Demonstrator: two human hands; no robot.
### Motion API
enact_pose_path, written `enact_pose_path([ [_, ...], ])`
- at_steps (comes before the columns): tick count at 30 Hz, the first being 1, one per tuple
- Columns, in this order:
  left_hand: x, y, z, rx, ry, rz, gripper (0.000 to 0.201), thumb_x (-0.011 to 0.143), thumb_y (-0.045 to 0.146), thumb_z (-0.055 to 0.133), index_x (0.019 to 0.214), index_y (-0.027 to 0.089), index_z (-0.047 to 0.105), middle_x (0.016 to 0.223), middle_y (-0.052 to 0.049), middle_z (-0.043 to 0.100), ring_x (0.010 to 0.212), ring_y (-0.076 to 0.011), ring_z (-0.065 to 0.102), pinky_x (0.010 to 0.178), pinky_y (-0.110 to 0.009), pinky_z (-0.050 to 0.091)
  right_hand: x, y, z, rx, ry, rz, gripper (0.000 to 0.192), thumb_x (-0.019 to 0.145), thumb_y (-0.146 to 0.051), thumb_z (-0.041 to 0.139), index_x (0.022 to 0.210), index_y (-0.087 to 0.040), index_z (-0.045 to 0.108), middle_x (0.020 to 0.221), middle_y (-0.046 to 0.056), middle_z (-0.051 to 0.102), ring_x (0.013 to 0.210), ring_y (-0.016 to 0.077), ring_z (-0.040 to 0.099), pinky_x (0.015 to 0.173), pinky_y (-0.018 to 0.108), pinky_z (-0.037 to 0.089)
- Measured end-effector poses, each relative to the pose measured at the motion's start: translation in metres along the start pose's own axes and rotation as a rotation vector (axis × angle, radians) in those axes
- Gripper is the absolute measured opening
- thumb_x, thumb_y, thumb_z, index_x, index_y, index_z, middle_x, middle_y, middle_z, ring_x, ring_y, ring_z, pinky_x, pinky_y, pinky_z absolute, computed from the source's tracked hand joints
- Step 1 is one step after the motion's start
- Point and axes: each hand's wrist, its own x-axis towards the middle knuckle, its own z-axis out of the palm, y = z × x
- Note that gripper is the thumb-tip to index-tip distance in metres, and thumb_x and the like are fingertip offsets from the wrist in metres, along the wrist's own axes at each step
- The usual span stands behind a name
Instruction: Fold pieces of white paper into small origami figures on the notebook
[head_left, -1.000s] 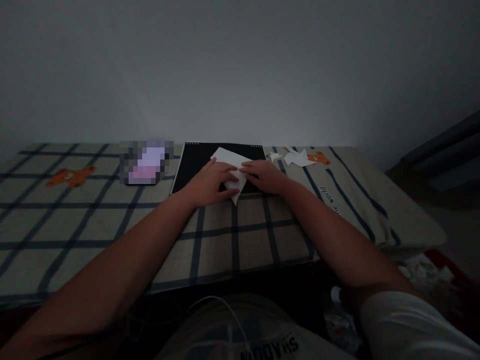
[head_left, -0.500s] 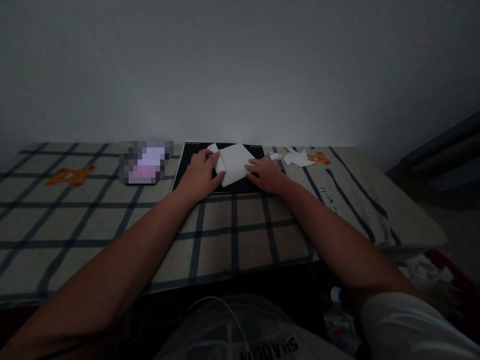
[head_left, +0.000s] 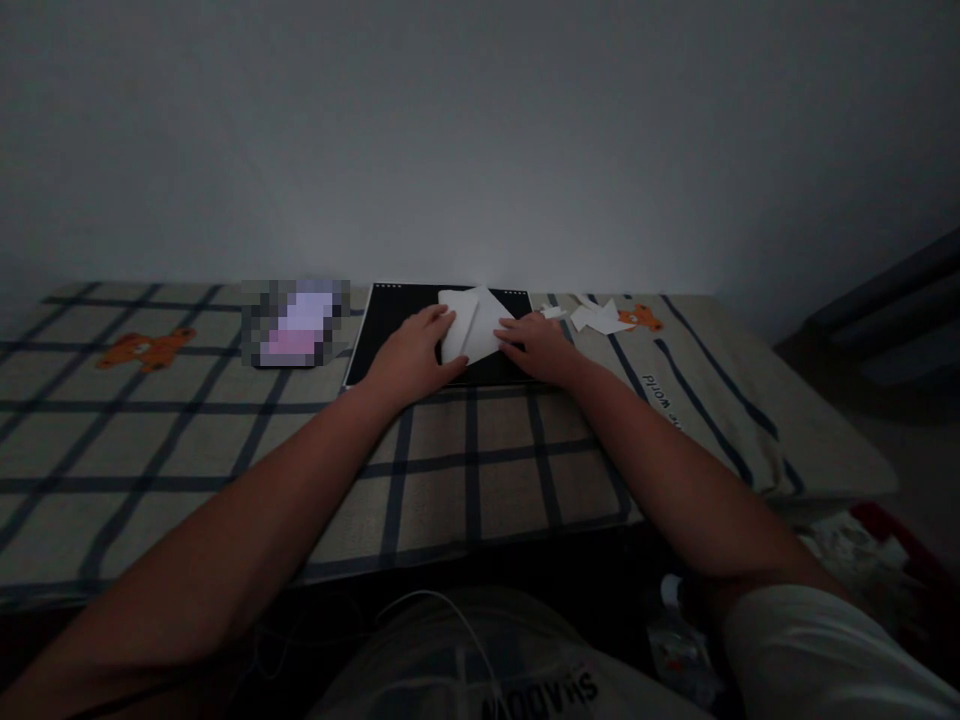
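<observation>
A white sheet of paper lies on a black spiral-punched pad, with its left side folded over as a flap. My left hand grips this flap, fingers at its left edge and thumb near its lower corner. On the paper's right corner rest the spread fingertips of my right hand, pressing from above. To the right of that hand sits a folded white paper pinwheel shape, with a smaller white paper piece beside it.
A phone, partly pixelated, lies left of the pad on a checked cloth. The wall rises right behind. Below the table's right end are a bottle and a red container with white scraps.
My left hand has moved slightly right, carrying the paper's left side over into a wider fold. My right hand stays at the right corner.
</observation>
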Motion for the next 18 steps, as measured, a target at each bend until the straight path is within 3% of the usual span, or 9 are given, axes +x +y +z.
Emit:
enact_pose_path([
  [8,0.000,-0.024,-0.011,-0.052,-0.174,0.241,0.065,0.090,0.037,0.054,0.149,0.010,0.057,0.160,-0.017,0.049,0.147,-0.0306,0.048,0.124,-0.048,0.037,0.002,0.011,-0.002,0.206,0.098,-0.044,0.036,0.099,-0.019,0.049,0.123,-0.017,0.076,0.128,0.012,0.075,0.120,0.0262,0.065,0.106,0.043,0.048],
  [13,0.001,-0.035,-0.010,-0.107,-0.190,0.303,0.061,0.091,0.034,0.052,0.149,0.015,0.058,0.161,-0.014,0.050,0.147,-0.0297,0.049,0.123,-0.052,0.039,0.003,0.015,0.001,0.252,0.143,-0.061,0.038,0.098,-0.017,0.050,0.128,-0.018,0.073,0.132,0.011,0.073,0.122,0.0248,0.065,0.107,0.044,0.048],
  [18,0.001,-0.032,-0.007,-0.130,-0.225,0.351,0.058,0.093,0.032,0.051,0.148,0.015,0.058,0.162,-0.013,0.048,0.151,-0.0287,0.045,0.125,-0.052,0.037,0.005,0.014,0.004,0.227,0.107,-0.108,0.040,0.097,-0.014,0.052,0.131,-0.021,0.073,0.133,0.010,0.074,0.123,0.0254,0.065,0.108,0.046,0.046],
])
